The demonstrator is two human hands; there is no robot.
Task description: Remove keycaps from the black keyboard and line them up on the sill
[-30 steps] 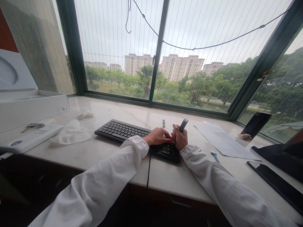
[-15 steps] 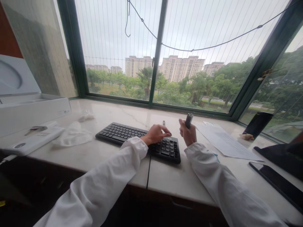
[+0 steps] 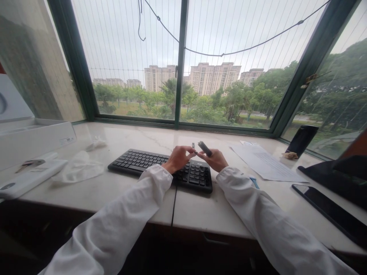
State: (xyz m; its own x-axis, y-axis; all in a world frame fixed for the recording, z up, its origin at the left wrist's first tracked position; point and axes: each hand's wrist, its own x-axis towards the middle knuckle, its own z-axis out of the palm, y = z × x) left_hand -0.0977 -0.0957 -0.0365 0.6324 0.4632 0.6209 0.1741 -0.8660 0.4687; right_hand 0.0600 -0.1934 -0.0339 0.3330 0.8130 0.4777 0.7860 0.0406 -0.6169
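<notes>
Both hands meet above the right half of a black keyboard (image 3: 137,162). My left hand (image 3: 178,157) is closed in a pinch on a small dark piece (image 3: 196,152), too small to name. My right hand (image 3: 216,159) is wrapped round a short dark stick-like object (image 3: 205,148), its top end tilted to the left. The right thumb and fingertip also reach the small dark piece. Just behind the fingertips stands a tiny silver-white item (image 3: 193,145), partly hidden.
Left of the keyboard lie a crumpled translucent bag (image 3: 78,169), a white box (image 3: 37,139) and keys (image 3: 30,164). On the right are paper sheets (image 3: 266,162), an upright black phone (image 3: 302,139) and a flat phone (image 3: 329,210). A window frame (image 3: 177,88) rises behind.
My right hand has moved left and turned, bringing the dark stick down beside my left fingertips. The left hand stays over the keyboard, and the view has shifted slightly right.
</notes>
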